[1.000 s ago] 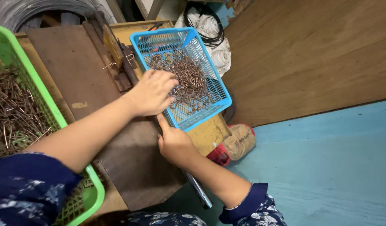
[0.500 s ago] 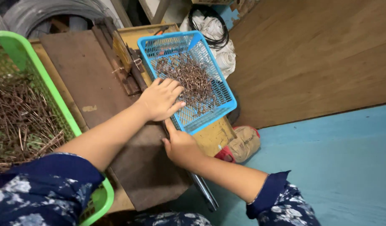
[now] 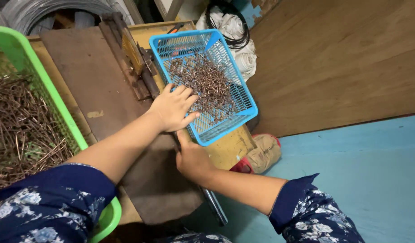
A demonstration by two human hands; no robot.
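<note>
Hands at blue basket [image 3: 241,102] of bent wire bits [image 3: 206,85]
L hand [image 3: 173,108] open, fingers spread on basket's near-left edge; R hand [image 3: 192,158] closed round a bar at bench's [image 3: 86,67] front edge, just under basket

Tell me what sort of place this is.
Probably a small metal workshop. A blue mesh basket and a green basket both hold bent wire pieces, coils of grey wire lie behind a worn bench, and the left hand rests on the blue basket's edge.
</note>
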